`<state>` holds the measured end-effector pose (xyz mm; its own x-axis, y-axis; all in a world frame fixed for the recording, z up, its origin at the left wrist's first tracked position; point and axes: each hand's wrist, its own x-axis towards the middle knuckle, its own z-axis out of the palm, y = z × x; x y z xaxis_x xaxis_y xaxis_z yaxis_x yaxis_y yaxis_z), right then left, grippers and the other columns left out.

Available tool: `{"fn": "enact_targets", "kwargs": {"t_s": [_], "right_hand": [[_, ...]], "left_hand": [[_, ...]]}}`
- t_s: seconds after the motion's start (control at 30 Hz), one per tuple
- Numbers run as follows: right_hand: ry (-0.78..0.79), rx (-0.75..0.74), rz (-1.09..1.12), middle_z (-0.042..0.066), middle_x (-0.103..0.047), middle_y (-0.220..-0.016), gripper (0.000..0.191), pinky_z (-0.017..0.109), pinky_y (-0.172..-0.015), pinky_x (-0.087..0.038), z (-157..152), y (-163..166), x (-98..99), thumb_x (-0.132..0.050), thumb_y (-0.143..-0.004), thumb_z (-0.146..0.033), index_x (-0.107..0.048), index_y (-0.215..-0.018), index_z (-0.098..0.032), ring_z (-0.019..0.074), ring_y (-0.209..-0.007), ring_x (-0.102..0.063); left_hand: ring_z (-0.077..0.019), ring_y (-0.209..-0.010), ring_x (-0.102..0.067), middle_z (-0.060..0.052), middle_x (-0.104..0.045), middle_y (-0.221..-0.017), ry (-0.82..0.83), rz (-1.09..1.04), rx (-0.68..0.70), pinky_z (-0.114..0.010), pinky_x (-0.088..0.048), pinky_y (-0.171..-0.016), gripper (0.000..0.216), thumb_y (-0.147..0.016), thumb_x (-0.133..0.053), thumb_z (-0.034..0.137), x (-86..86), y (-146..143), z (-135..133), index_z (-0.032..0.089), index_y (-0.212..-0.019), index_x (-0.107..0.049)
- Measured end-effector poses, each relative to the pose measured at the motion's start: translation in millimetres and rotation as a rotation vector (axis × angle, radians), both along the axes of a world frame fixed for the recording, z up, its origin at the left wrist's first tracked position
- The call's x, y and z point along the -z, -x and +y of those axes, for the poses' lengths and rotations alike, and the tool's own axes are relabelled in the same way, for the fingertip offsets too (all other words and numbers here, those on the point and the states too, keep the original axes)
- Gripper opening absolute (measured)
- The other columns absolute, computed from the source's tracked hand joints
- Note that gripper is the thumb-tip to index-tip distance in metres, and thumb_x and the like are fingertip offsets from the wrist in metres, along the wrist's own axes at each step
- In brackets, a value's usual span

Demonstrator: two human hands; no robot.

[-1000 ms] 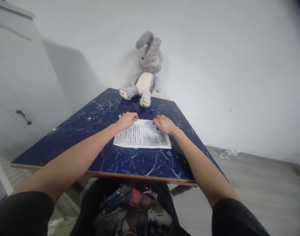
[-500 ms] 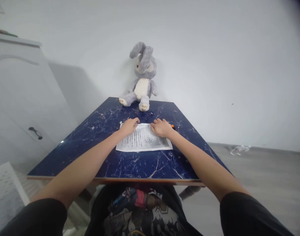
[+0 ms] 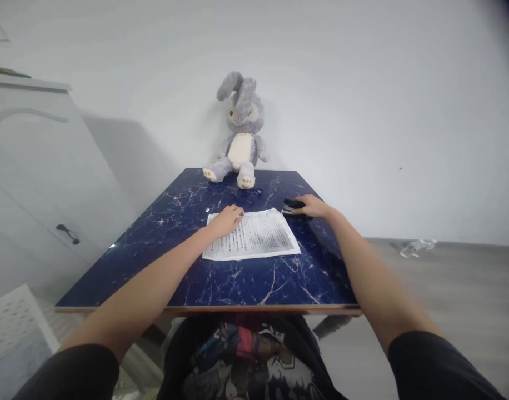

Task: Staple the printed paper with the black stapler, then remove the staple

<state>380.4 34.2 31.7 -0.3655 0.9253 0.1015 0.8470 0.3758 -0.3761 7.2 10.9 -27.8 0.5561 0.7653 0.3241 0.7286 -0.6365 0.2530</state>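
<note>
White printed paper sheet (image 3: 258,239), thin, limp and, I judge, easy to slide, lies on the dark blue marbled counter (image 3: 238,283) under my left hand (image 3: 226,220), whose fingers rest flat on it, while my right hand (image 3: 315,206) covers the small, stiff black stapler (image 3: 293,204) just beside the sheet, best taken around its body, though I cannot tell whether these fingers grip it.

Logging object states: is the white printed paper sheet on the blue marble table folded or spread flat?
Spread flat: the white printed paper sheet lies open, printed face up, left hand resting on it.

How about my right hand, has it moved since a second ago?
Yes. The right hand left the printed sheet and went rightward, now on a small black object beside it.
</note>
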Motion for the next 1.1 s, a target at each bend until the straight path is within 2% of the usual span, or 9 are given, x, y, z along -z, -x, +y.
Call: {"fn": "enact_targets", "kwargs": {"t_s": [0.07,0.13,0.23,0.33,0.5,0.7,0.83,0.97,1.1], "right_hand": [[-0.188,0.265,0.068,0.011,-0.072,-0.091,0.039,0.035,-0.07,-0.044,0.8,4.1,-4.0,-0.069,-0.084,-0.053,-0.071,-0.099,-0.016,0.0266,-0.079,-0.063],[-0.319,0.336,0.202,0.012,-0.072,-0.093,0.043,0.035,-0.07,-0.044,-3.7,19.1,-10.1,-0.064,-0.089,-0.055,-0.068,-0.104,-0.015,0.0263,-0.08,-0.062],[-0.203,0.071,0.311,0.009,-0.072,-0.093,0.04,0.033,-0.069,-0.044,-18.4,60.1,-11.3,-0.064,-0.089,-0.054,-0.067,-0.104,-0.017,0.0244,-0.079,-0.062],[-0.094,-0.141,0.203,0.007,-0.071,-0.089,0.032,0.033,-0.07,-0.043,-34.4,107.6,3.3,-0.067,-0.087,-0.049,-0.066,-0.094,-0.018,0.023,-0.077,-0.062],[-0.04,-0.261,0.148,0.008,-0.073,-0.093,0.035,0.035,-0.077,-0.047,-42.9,137.9,21.1,-0.069,-0.088,-0.05,-0.069,-0.1,-0.018,0.0232,-0.081,-0.063],[0.606,-0.504,0.649,0.014,-0.072,-0.127,0.063,0.04,-0.1,-0.052,-34.4,100.0,17.1,-0.075,-0.086,-0.055,-0.067,-0.133,-0.014,0.0276,-0.113,-0.067],[0.78,-0.555,0.84,0.015,-0.069,-0.134,0.067,0.041,-0.109,-0.047,-26.5,86.6,30.7,-0.086,-0.08,-0.043,-0.066,-0.138,-0.015,0.0264,-0.119,-0.066],[0.712,-0.538,0.845,0.013,-0.065,-0.141,0.064,0.043,-0.111,-0.047,-24.1,88.6,39.4,-0.083,-0.083,-0.04,-0.065,-0.14,-0.018,0.0269,-0.124,-0.064],[0.372,-0.468,0.612,0.009,-0.073,-0.126,0.053,0.041,-0.101,-0.052,-27.6,106.4,35.7,-0.079,-0.084,-0.038,-0.07,-0.132,-0.018,0.0273,-0.113,-0.068]], "left_hand": [[-0.0272,-0.114,-0.058,-0.013,-0.065,-0.123,0.004,-0.024,-0.003,-0.046,-0.044,-0.109,0.026,-0.098,-0.051,0.019,1.7,-0.4,1.3,0.018,-0.118,-0.067],[-0.0266,-0.116,-0.06,-0.013,-0.066,-0.123,0.02,-0.073,-0.002,-0.045,-0.044,-0.11,0.025,-0.096,-0.051,0.016,2.3,-0.8,2.8,0.018,-0.114,-0.069],[-0.0235,-0.117,-0.063,-0.011,-0.07,-0.12,0.054,-0.267,-0.034,-0.042,-0.045,-0.112,0.033,-0.092,-0.045,0.005,-1.6,-2.3,3.5,0.017,-0.107,-0.072],[-0.021,-0.112,-0.068,-0.009,-0.075,-0.114,0.12,-0.612,-0.11,-0.041,-0.049,-0.109,0.037,-0.09,-0.041,0.003,-8.4,-7.5,1.1,0.018,-0.105,-0.072],[-0.02,-0.096,-0.074,-0.013,-0.078,-0.102,0.496,-1.051,-0.17,-0.036,-0.057,-0.094,0.033,-0.102,-0.041,0.028,-7.7,-19.5,-2.1,0.014,-0.097,-0.071],[-0.0188,-0.079,-0.072,-0.013,-0.076,-0.085,0.641,-1.257,-0.156,-0.035,-0.057,-0.089,0.044,-0.102,-0.052,0.047,0.8,-22.6,1.6,0.013,-0.084,-0.072],[-0.0194,-0.074,-0.07,-0.012,-0.075,-0.078,0.624,-1.302,-0.176,-0.036,-0.056,-0.085,0.048,-0.099,-0.057,0.053,0.1,-21.8,1.5,0.012,-0.078,-0.073],[-0.0188,-0.072,-0.07,-0.012,-0.075,-0.077,0.608,-1.314,-0.181,-0.035,-0.056,-0.083,0.046,-0.103,-0.052,0.044,-2.7,-20.6,-0.4,0.013,-0.075,-0.072],[-0.0181,-0.07,-0.07,-0.012,-0.075,-0.078,0.699,-1.377,-0.19,-0.034,-0.055,-0.082,0.045,-0.106,-0.044,0.033,-6.6,-20.6,-1.2,0.012,-0.077,-0.071]]}}
